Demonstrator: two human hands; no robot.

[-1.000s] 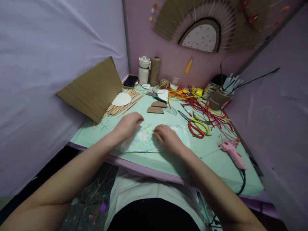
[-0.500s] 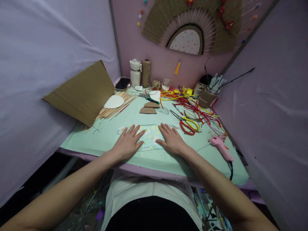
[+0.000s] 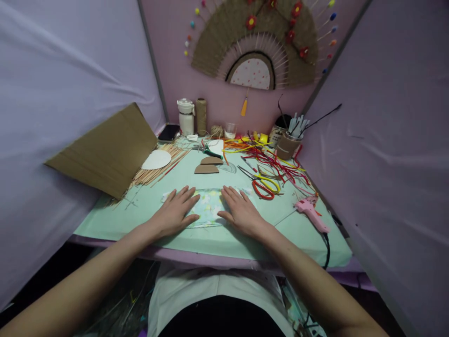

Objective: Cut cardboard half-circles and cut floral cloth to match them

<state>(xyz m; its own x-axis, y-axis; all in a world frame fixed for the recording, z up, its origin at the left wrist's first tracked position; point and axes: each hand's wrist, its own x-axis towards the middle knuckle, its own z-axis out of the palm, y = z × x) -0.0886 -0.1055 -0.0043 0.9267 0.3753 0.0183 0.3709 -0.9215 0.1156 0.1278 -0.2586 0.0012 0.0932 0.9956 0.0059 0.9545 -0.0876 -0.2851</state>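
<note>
A strip of pale floral fabric (image 3: 207, 208) lies flat near the front of the table. My left hand (image 3: 177, 213) rests palm down on its left part, fingers spread. On its right part lies my right hand (image 3: 240, 210), also flat with the fingers stretched forward. Between the hands the printed pattern shows; the cloth under the palms is hidden. Just beyond it are two brown half-round cardboard pieces (image 3: 206, 168) and a clear protractor (image 3: 228, 167). Scissors (image 3: 264, 184) with red and yellow handles lie beyond my right hand.
A pink glue gun (image 3: 312, 213) with a black cord lies at the right. Pipe cleaners (image 3: 270, 159) spread behind the scissors. At the left, a cardboard sheet (image 3: 105, 150) leans beside thin wooden sticks (image 3: 159, 171) and a white oval (image 3: 156, 159). A white bottle (image 3: 185, 117) stands at the back.
The camera view has shifted, showing more of the wall fan. My left hand has slid slightly left over the fabric, widening the gap between the hands. Both hands stay flat.
</note>
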